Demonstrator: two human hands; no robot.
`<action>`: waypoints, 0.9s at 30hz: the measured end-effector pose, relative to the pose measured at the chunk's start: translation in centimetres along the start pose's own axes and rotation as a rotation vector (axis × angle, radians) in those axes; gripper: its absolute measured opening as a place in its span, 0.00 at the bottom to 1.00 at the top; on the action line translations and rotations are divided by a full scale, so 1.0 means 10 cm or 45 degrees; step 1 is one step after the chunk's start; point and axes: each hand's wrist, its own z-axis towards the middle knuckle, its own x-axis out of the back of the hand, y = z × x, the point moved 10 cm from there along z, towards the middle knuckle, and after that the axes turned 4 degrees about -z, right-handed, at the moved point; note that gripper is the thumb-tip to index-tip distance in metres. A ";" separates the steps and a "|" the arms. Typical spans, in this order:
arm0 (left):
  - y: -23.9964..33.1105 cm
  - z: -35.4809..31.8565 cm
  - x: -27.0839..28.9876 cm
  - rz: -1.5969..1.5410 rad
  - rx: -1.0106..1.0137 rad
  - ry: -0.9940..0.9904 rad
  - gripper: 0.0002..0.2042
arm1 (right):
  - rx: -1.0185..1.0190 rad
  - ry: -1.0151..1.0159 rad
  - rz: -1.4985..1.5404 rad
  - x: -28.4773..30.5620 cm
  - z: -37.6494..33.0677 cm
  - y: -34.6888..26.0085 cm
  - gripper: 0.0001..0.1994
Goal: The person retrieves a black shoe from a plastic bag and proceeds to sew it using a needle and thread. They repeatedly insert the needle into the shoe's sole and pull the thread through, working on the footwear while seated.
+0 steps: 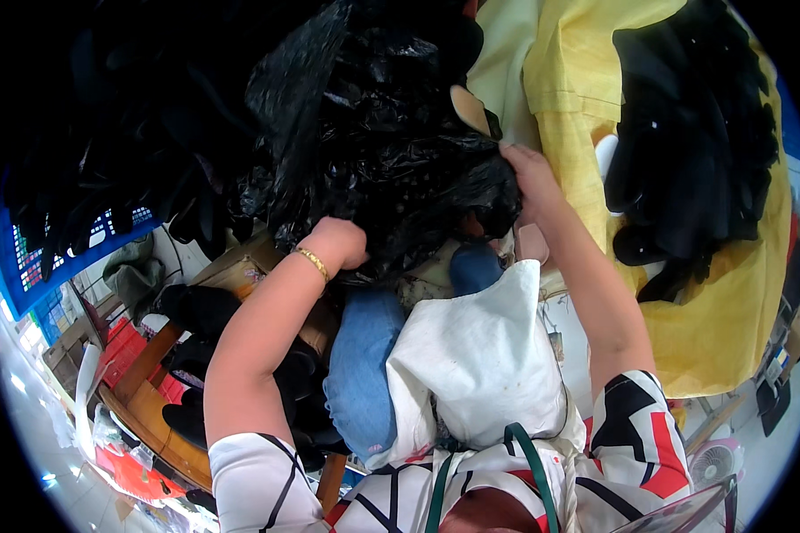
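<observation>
A blue crate (11,271) sits left of the fingers, a yellow sack (711,346) right, pale floor (71,484) farther out. The crumpled black bag (409,133) lies between and beyond both hands, long axis running away. The left hand (336,242) closes on its near side; the right hand (532,178) touches its right edge, grip unclear.
</observation>
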 end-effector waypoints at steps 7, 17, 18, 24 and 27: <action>0.59 -0.27 -0.10 -0.212 -0.140 -0.259 0.29 | 0.072 0.018 0.215 -0.21 -1.15 -0.73 0.11; -0.42 0.30 0.26 -0.740 0.417 0.406 0.48 | 0.384 0.417 -1.500 0.28 -1.28 -0.96 0.10; -0.62 0.26 0.21 -0.618 0.555 0.409 0.48 | 0.476 0.466 -2.006 0.18 -1.30 -1.04 0.11; 0.13 0.27 0.11 0.146 0.174 0.275 0.17 | 1.300 0.217 -2.119 -1.06 -1.68 -1.26 0.14; 0.74 0.26 0.00 0.271 -0.218 0.258 0.19 | 0.948 -0.322 -1.757 -1.33 -1.12 -0.59 0.08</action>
